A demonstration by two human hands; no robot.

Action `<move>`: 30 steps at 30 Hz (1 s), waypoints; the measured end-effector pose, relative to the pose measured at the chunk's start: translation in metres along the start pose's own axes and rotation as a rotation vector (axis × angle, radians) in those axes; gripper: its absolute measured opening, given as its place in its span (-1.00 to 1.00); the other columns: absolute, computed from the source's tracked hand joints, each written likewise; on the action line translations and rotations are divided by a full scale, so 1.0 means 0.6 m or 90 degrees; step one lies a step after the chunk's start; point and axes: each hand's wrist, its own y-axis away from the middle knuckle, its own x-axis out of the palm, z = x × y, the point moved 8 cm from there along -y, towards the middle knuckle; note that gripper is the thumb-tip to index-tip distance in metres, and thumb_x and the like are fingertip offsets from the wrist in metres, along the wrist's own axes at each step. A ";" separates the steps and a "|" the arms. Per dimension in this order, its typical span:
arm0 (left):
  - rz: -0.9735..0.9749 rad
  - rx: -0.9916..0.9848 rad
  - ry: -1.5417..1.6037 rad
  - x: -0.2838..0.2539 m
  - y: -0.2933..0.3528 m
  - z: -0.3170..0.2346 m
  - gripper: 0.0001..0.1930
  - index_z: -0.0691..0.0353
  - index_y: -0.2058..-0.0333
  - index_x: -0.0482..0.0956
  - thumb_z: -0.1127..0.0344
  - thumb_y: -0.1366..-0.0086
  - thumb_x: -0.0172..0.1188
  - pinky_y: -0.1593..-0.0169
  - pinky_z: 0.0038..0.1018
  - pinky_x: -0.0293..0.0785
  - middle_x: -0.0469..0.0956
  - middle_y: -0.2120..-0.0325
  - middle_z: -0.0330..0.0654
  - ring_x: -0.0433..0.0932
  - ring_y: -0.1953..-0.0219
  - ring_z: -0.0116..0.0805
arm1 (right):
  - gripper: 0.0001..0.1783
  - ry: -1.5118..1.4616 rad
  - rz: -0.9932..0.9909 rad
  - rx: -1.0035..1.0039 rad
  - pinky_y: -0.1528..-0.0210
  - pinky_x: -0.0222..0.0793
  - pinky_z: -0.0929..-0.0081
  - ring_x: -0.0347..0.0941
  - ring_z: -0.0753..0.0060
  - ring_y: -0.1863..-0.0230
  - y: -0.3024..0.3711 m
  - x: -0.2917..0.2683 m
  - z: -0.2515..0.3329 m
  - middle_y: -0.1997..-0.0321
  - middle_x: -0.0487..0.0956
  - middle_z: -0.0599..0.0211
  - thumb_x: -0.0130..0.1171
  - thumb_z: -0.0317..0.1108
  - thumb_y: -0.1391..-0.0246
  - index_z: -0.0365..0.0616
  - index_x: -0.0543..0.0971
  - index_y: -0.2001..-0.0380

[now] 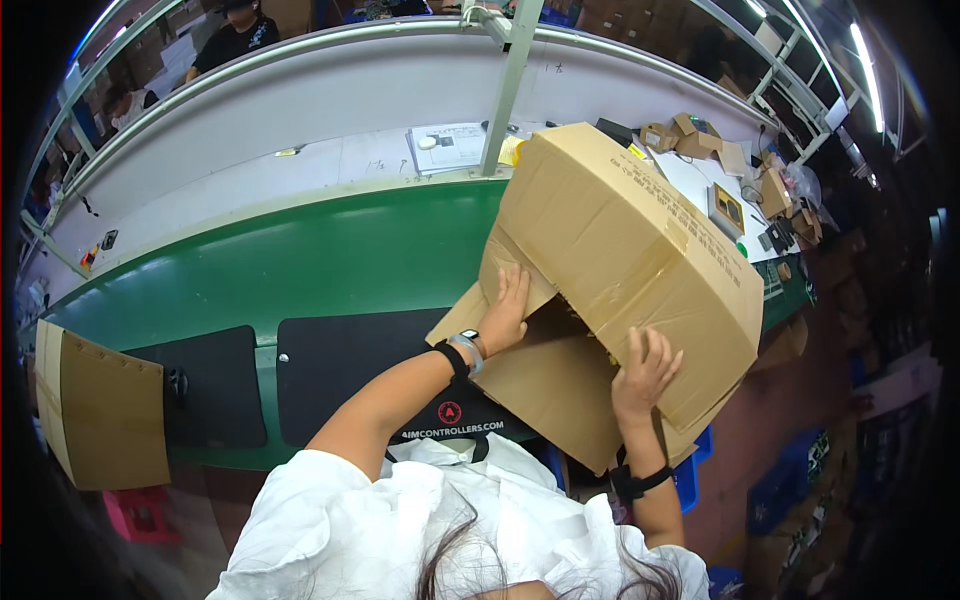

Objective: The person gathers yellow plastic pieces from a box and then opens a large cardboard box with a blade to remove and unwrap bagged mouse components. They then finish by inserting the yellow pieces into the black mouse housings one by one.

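A large brown cardboard box (620,230) is tilted in front of me, with one open side and loose flaps turned toward my body. My left hand (505,312) presses its fingers along a flap beside the opening; its thumb is mostly hidden. At the right part of the opening, my right hand (643,378) grips the box wall with bent fingers. A lower flap (555,385) hangs down between my forearms over a black mat (350,360). Inside the box it is dark, with small yellowish bits at the edge.
A green worktop (330,245) runs across, backed by a white ledge with papers (447,148). To the left stand another cardboard box (100,405) and a second dark mat (215,385). Small boxes (697,135) and parts crowd the right. Another person (235,40) is beyond the partition.
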 end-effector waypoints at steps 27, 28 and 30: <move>0.073 -0.469 0.057 -0.097 0.594 0.027 -0.63 0.28 0.07 0.45 0.46 -0.10 -0.02 -0.02 -0.26 0.40 0.48 0.09 0.01 0.46 0.05 -0.05 | -0.55 -0.553 0.775 0.298 -0.20 0.12 0.25 0.16 -0.04 -0.19 0.194 0.684 0.133 -0.16 0.22 -0.18 -0.06 -0.35 -0.11 -0.25 0.31 -0.08; 0.083 -0.513 0.063 -0.093 0.649 0.029 -0.62 0.27 0.05 0.45 0.46 -0.10 -0.02 -0.01 -0.26 0.40 0.47 0.08 0.01 0.47 0.05 -0.06 | -0.55 -0.525 0.775 0.306 -0.20 0.11 0.25 0.15 -0.04 -0.20 0.192 0.682 0.121 -0.17 0.21 -0.19 -0.06 -0.35 -0.12 -0.25 0.30 -0.09; 0.074 -0.554 0.082 -0.086 0.731 0.024 -0.61 0.26 0.03 0.44 0.45 -0.11 -0.01 -0.01 -0.26 0.40 0.47 0.07 0.00 0.47 0.05 -0.07 | -0.53 -0.470 0.769 0.324 -0.21 0.10 0.26 0.13 -0.04 -0.22 0.183 0.667 0.102 -0.19 0.19 -0.20 -0.07 -0.34 -0.13 -0.26 0.28 -0.11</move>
